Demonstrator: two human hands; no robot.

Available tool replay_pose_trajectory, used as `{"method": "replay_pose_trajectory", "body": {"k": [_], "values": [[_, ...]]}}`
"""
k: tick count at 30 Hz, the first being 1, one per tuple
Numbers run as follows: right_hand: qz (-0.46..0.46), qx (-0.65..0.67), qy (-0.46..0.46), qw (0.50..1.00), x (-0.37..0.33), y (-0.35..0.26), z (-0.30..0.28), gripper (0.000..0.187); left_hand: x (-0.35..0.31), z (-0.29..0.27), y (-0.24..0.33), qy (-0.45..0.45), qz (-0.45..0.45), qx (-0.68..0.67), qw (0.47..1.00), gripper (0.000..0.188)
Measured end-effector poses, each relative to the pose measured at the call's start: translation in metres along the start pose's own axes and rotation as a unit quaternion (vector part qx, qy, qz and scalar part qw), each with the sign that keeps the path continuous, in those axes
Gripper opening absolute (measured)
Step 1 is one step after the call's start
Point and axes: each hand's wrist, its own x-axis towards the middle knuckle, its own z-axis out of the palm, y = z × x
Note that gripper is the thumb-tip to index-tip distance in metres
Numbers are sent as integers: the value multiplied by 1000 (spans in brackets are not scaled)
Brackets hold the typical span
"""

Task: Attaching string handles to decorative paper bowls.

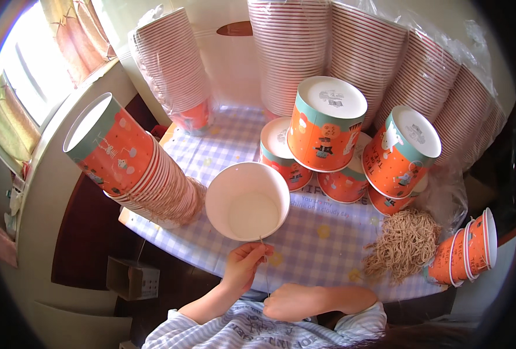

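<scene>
A large paper tub [247, 168] stands in front of me with its white inside showing. My left hand [243, 267] is at its near rim, thumb and fingers pinched on a thin string [267, 278]. From the rim the string runs down toward my right hand [293, 301], which is closed in a loose fist near my body and appears to grip its lower end. The fingertips of the right hand are partly hidden. A tangled heap of tan strings [406, 238] lies on the table to the right.
Upside-down orange tubs [322, 139] are piled behind the white-lined one. Bagged stacks of tubs [290, 52] stand along the back. A leaning stack [124, 157] with strings is at the left; several nested tubs [461, 250] lie at the right edge. The checkered tablecloth [205, 160] covers the table.
</scene>
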Motion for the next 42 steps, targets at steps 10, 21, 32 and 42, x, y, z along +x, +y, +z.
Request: {"method": "replay_pose_trajectory", "body": {"k": [10,21,32,42], "values": [[21,-4,-39,999,4,10,-4,7,12,18,6,68,-72,-173,980,5],[-11,18,-26,999,2,12,-11,6,19,17,12,68,-76,-173,980,9],[-13,66,67,995,-69,-32,-65,21,21,-44,66,167,441,533,703,16],[-175,-18,123,977,-124,-39,-90,27,28,-41,120,-118,425,801,405,27]]}}
